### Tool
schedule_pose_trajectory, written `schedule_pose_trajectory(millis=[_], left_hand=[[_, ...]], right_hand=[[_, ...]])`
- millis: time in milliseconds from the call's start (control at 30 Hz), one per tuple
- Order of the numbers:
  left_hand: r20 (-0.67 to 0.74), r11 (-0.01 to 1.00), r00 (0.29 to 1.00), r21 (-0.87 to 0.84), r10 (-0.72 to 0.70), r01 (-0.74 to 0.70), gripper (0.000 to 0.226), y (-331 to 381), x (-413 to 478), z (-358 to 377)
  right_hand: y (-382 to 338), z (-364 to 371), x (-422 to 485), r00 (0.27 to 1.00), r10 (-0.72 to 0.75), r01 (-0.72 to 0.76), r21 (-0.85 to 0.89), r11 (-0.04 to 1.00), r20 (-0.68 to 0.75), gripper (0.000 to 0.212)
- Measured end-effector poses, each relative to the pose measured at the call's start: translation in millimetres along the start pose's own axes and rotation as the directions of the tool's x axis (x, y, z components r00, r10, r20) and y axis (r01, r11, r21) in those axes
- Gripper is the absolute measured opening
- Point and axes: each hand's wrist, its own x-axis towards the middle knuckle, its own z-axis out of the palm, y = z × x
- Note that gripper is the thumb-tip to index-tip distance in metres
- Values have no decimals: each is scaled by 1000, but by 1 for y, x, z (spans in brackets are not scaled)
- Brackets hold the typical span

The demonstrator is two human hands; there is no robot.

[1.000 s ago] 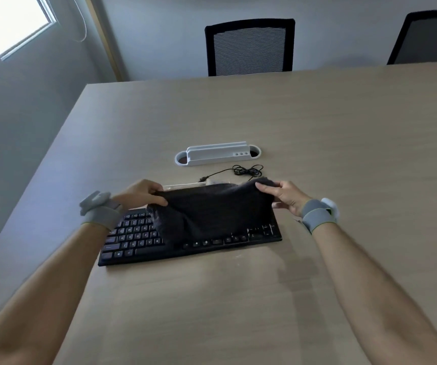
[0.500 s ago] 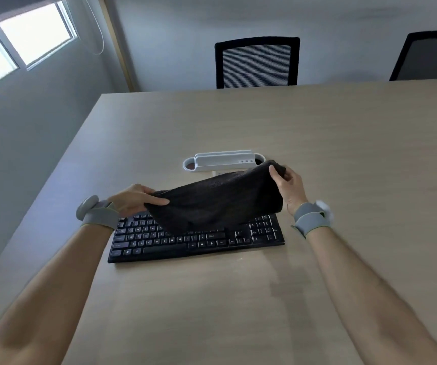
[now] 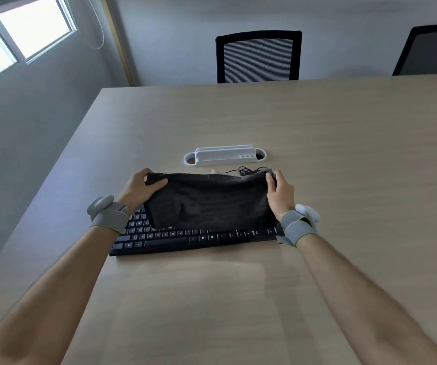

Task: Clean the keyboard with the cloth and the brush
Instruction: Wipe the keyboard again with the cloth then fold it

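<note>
While each hand pinches a far corner of the cloth (image 3: 209, 198), the fabric hangs spread between them, draped over the upper rows of the keyboard (image 3: 175, 238), which lies on the bench (image 3: 343, 154) directly beneath both wrists. The left hand (image 3: 139, 189) has its thumb laid across its corner with the fingers curled round it. The right hand (image 3: 280, 192) grips the opposite corner between thumb and fingertips. Only the nearest key rows show, just short of the wrists.

Beyond the right hand's fingertips sits a coiled cable (image 3: 246, 170), and farther out past both hands a white holder (image 3: 225, 155). The brush cannot be made out with certainty (a pale sliver past the cloth's far edge may be it).

The step in hand looks like readying the cloth for a wipe. Doing it well probably means bunching the fabric into a firm pad under one hand, steadying the keyboard with the other, and wiping along the rows with light pressure so no keycap snags. The loose hem nearest the wrists should be gathered lest it drag, and the far edge held clear of the cable.
</note>
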Motion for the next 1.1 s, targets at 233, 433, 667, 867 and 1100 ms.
schedule_pose_trajectory(millis=[233, 433, 667, 867, 1100], left_hand=[[-43, 932, 995, 348, -93, 102, 27, 50, -5, 64], [254, 957, 958, 285, -134, 59, 31, 95, -27, 154], [656, 908, 729, -162, -193, 386, 31, 90, -27, 152], [318, 822, 910, 568, -266, 42, 27, 39, -10, 133], [200, 830, 935, 539, -292, 143, 48, 4, -14, 143]], right_hand=[[3, 28, -11, 909, 281, -312, 54, 949, 309, 41], [44, 32, -4, 710, 429, -629, 229, 743, 558, 52], [44, 6, -11, 552, 504, -771, 175, 613, 664, 77], [41, 11, -14, 597, 548, -728, 108, 677, 586, 109], [42, 5, -8, 688, 426, -607, 143, 782, 587, 38]])
